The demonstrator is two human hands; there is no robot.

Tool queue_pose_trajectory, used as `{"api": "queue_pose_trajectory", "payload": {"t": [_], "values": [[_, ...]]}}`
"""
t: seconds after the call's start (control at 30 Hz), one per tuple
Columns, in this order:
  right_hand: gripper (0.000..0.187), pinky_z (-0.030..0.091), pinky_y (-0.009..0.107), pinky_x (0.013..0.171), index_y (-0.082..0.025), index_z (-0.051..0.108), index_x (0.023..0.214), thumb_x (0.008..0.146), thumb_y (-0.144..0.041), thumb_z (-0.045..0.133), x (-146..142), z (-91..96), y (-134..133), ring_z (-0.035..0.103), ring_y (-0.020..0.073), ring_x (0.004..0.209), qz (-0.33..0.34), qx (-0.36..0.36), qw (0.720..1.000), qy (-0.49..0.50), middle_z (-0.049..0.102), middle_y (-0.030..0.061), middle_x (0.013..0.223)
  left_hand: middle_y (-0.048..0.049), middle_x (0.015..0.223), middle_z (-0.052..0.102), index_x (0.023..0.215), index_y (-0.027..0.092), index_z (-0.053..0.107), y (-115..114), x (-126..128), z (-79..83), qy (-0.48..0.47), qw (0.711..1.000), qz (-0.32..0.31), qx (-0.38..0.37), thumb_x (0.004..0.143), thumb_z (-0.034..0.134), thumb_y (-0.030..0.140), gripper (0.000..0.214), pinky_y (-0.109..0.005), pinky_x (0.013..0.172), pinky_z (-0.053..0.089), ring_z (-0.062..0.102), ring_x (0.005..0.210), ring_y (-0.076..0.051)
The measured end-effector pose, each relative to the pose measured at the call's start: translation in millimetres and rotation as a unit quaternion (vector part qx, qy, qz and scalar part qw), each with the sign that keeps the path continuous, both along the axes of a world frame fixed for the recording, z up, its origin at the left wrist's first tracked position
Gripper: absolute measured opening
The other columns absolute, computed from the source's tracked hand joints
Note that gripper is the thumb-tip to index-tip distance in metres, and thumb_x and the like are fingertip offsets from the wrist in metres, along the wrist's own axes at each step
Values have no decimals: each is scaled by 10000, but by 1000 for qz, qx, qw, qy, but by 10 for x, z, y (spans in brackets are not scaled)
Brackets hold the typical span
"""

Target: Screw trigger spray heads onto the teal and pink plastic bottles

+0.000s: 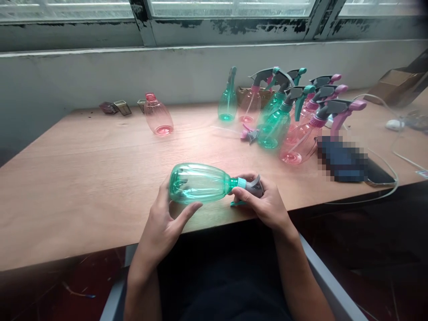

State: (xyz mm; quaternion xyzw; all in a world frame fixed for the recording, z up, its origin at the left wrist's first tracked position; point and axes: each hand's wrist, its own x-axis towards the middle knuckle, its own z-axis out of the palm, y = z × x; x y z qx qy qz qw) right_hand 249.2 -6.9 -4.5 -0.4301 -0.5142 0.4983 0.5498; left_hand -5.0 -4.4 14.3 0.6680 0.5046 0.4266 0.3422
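A clear green spray bottle (200, 183) lies sideways in front of me, its base to the left and its grey spray head (254, 186) to the right. My right hand (261, 200) is closed around the spray head and the neck. Below the bottle's base, my left hand (167, 223) cups the body, thumb spread along the near side and the other fingers partly hidden behind it. The teal trigger (238, 203) points down toward me, under my right hand.
Several green and pink spray bottles (272, 129) stand at the back right. A loose pink-and-grey spray head (249, 133) lies beside them. A headless pink bottle (158, 117) stands back left. Phones (379, 171), a cable and a cardboard box (396, 87) are on the right.
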Motion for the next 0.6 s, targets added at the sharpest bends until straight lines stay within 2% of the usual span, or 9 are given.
{"api": "queue_pose_trajectory", "payload": {"t": [0.13, 0.6], "values": [[332, 640, 296, 716, -199, 727, 1097, 886, -415, 864, -5, -4, -3, 768, 180, 699, 0, -6, 1000, 4, 769, 6, 826, -79, 1421, 641, 1477, 316, 531, 3, 2, 8, -5, 1000, -4, 1, 935, 769, 462, 610, -494, 1193, 521, 667, 1321, -297], [362, 649, 314, 708, -203, 728, 1114, 881, -447, 858, -10, -21, 1, 729, 180, 675, -4, -6, 1000, -8, 740, 1, 777, -54, 1535, 589, 1563, 395, 450, 14, -3, -41, -11, 999, 3, 31, 900, 813, 416, 756, -480, 1187, 543, 633, 1396, -305]]}}
